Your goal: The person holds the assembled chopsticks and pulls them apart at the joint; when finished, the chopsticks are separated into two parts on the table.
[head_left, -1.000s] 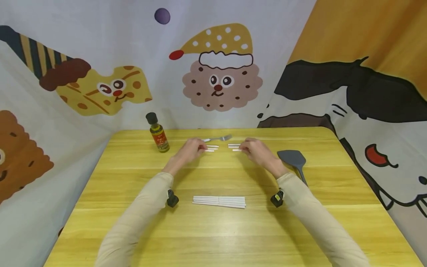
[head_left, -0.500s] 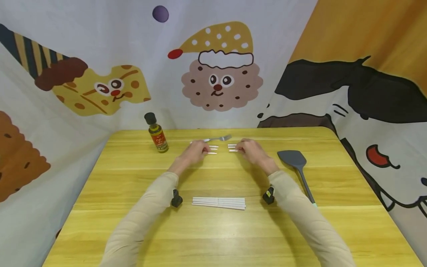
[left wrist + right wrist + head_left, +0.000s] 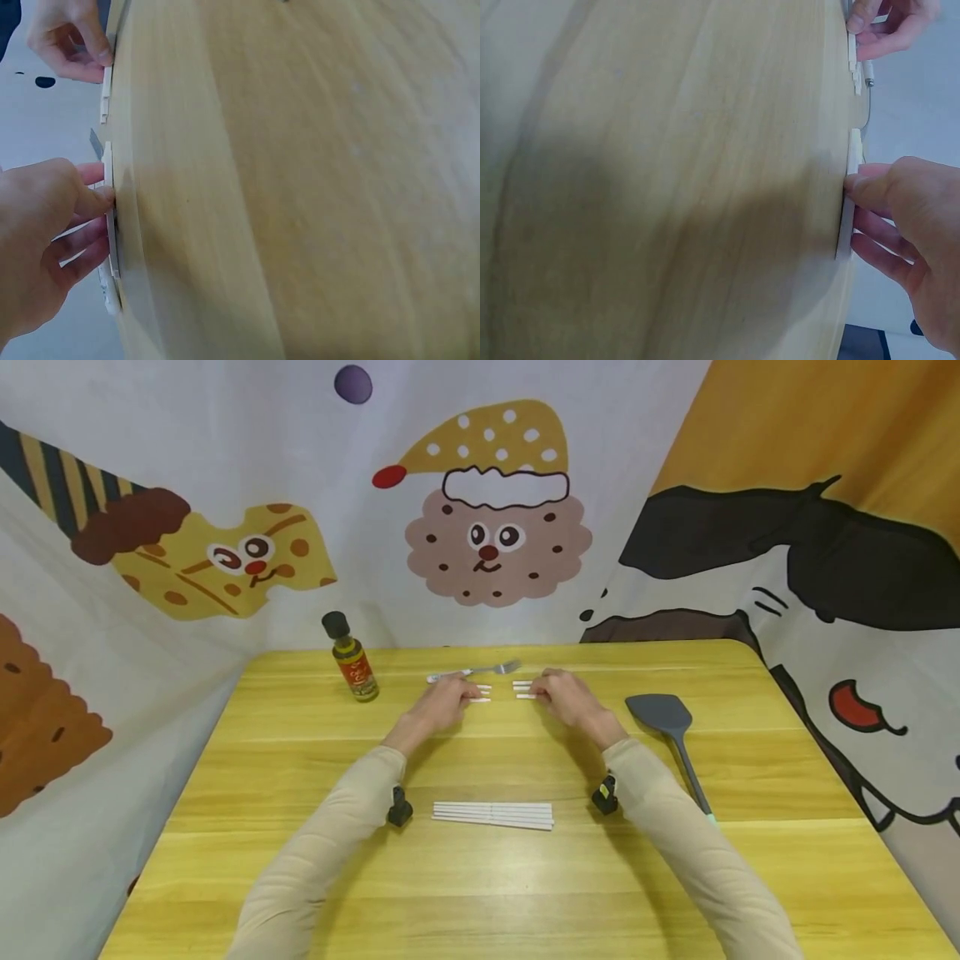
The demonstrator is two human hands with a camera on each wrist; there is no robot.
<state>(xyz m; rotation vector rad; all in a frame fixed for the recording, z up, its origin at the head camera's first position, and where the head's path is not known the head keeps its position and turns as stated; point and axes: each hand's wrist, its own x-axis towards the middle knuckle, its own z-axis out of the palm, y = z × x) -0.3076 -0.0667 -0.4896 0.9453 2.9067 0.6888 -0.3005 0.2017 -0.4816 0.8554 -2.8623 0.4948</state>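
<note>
At the far side of the table, my left hand (image 3: pixel 444 702) pinches a short white stick (image 3: pixel 112 232) between thumb and fingers. More white sticks (image 3: pixel 484 687) lie right beside it, their ends pointing right. Facing it across a small gap, my right hand (image 3: pixel 566 697) pinches another white stick (image 3: pixel 845 236), alongside a few more white sticks (image 3: pixel 521 683) whose ends point left. Fingers cover the outer ends of both groups in the head view. Nearer to me lies a neat flat row of several white sticks (image 3: pixel 517 814), with a seam across its middle.
A fork (image 3: pixel 506 667) with a white handle lies just behind the left hand. Left of that hand stands a black-capped bottle (image 3: pixel 356 672). The grey spatula (image 3: pixel 660 713) lies right of the right hand, its handle running toward the right sleeve. A printed curtain (image 3: pixel 300 410) hangs behind the table.
My left hand has come slightly nearer, uncovering more of the fork's handle. The right forearm has shifted left, showing more of the spatula's handle. Both hands keep pinching their sticks.
</note>
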